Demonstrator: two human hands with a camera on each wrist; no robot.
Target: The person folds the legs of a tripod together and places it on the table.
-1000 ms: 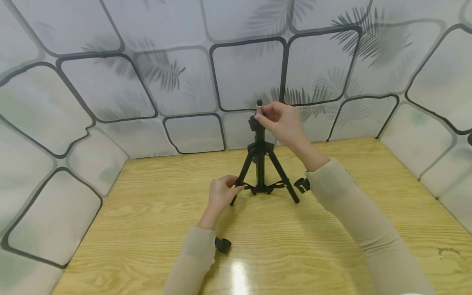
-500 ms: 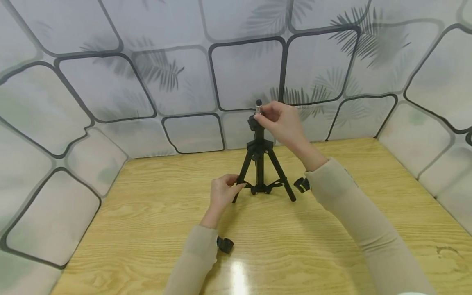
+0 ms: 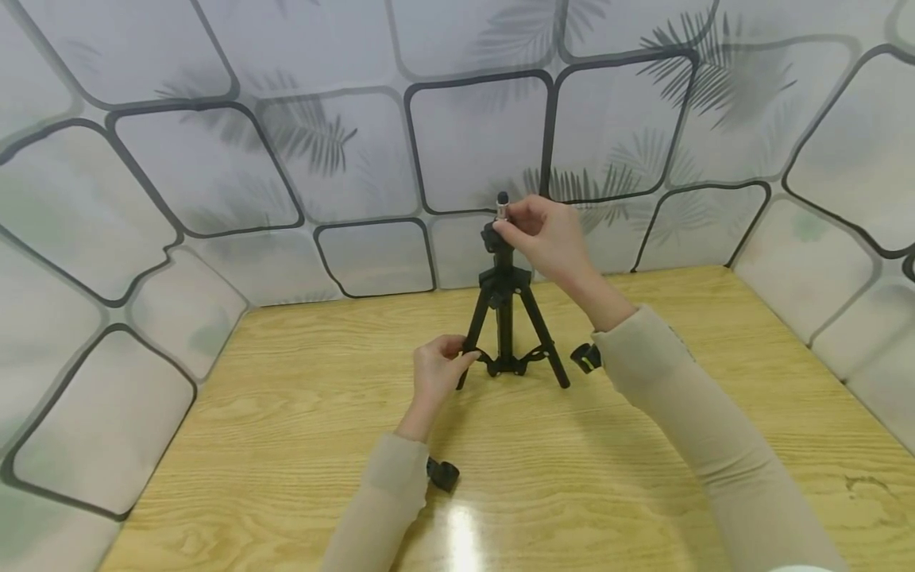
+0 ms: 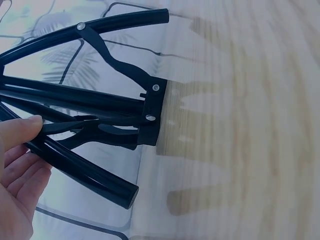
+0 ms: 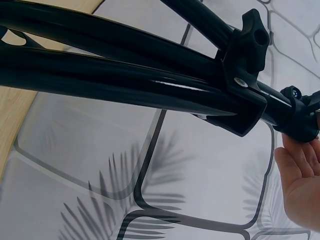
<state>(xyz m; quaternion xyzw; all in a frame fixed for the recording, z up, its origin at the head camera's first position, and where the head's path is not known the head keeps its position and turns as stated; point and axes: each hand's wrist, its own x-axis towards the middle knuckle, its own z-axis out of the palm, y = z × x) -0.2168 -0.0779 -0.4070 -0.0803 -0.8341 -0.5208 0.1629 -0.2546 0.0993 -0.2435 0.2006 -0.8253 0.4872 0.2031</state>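
Note:
A small black tripod [image 3: 505, 322] stands upright on the wooden table [image 3: 300, 445], its legs partly spread. My left hand [image 3: 432, 372] pinches the left leg low down, by the brace; in the left wrist view the thumb presses on the brace arm [image 4: 62, 127] and the fingers [image 4: 30, 185] lie behind the leg [image 4: 90, 172]. At the top, my right hand [image 3: 554, 238] pinches the silver post with a black tip [image 3: 503, 205]. The right wrist view shows that hand [image 5: 305, 187] beside the black head [image 5: 300, 122], its fingertips partly cut off. A knob [image 5: 255, 40] sticks out below the head.
A pale fabric wall [image 3: 372, 175] with dark outlines and leaf prints rises behind the table and on both sides. Black wrist mounts [image 3: 444, 476] show at both sleeves. Light glares off the table's front.
The tripod's legs have drawn slightly inward, both front feet moving closer to the centre column. My left hand has shifted a little right with the leg; my right hand has stayed put.

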